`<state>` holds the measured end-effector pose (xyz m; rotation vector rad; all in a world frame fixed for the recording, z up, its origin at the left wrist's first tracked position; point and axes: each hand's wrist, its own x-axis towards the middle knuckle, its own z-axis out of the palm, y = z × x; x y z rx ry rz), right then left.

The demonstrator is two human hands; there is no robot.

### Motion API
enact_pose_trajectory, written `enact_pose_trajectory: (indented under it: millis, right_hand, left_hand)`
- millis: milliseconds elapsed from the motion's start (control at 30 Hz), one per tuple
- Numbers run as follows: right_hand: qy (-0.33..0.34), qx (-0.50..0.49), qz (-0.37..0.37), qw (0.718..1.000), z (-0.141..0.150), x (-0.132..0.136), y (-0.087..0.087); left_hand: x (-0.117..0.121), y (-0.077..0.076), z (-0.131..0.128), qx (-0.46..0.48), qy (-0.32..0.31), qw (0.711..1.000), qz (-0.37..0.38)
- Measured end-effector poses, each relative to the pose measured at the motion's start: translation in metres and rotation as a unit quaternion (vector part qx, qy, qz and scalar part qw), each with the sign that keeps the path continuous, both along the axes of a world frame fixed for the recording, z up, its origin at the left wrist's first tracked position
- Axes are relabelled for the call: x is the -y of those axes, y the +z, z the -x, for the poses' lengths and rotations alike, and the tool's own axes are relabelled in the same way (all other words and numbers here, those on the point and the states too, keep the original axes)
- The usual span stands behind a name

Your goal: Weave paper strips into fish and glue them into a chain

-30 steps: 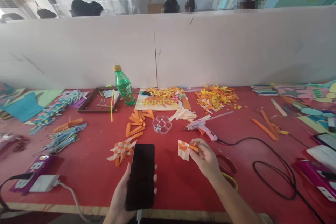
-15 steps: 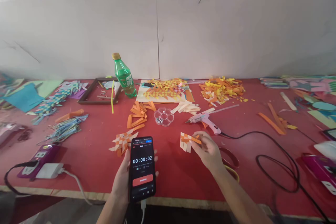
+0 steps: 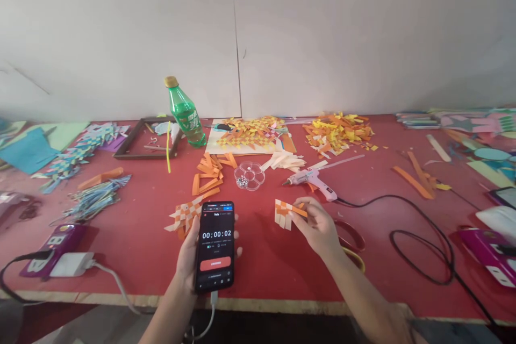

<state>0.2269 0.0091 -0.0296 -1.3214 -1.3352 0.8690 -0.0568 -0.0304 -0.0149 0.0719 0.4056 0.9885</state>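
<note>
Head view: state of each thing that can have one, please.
Phone, screen lit, cable attached
Left hand, gripping phone
Woven piece, strip ends loose
Right hand, pinching woven piece
Green bottle, capped
Glue gun, lying flat
Bead tray, partly filled
White charger, plugged in

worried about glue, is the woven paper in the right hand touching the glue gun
Apart: the head view shows red table between the held woven paper and the glue gun.

Bare left grip (image 3: 187, 253), bare right grip (image 3: 318, 228), bare forearms (image 3: 357, 293) tapering to slim wrists (image 3: 332, 255), slender fingers (image 3: 309, 206)
</note>
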Motion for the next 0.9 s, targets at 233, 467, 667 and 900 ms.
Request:
enact_pose_trajectory:
  millis: [233,467,667,900]
  right_hand:
    - [0.01,-0.001,0.009,1.0,0.001,0.0009,0.0043]
    - [0.009,0.0,0.005,1.0,-0.0003,0.0004,0.0008]
    - [0.01,-0.001,0.006,1.0,0.0003,0.0,0.0027]
    - [0.009,-0.004,0.006,1.0,0.0007,0.0009,0.0036]
  left_hand:
    - [-0.0003,0.0012,-0.0005,0.016,-0.004,1.0,-0.019]
    - [-0.0007,0.0003,-0.0012,0.015,-0.003,1.0,-0.02]
    - [-0.0012,-0.002,-0.0003,0.012,-0.001,1.0,-0.02]
    - [-0.0006,-0.0017,0.0,0.003,0.002,1.0,-0.018]
